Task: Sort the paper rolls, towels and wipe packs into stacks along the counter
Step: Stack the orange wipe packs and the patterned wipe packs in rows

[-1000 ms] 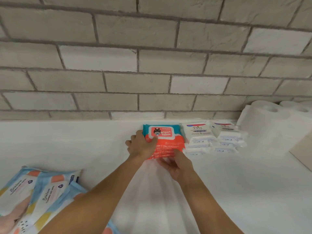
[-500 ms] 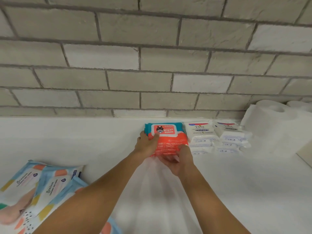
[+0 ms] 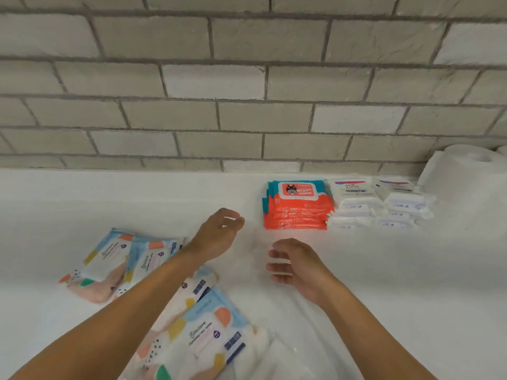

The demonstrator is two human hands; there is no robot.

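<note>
Orange wipes stack: lay flat by the brick wall, lid end wallward, long axis unclear, touching Dove packs.
Left hand: empty, loosely curled, near stack.
Right hand: empty, loosely curled.

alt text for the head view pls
The left hand and right hand hover open over a white counter, near a stack of orange wipe packs by the brick wall. White Dove packs and a paper roll sit to its right; pastel wipe packs lie loose at left.
</note>
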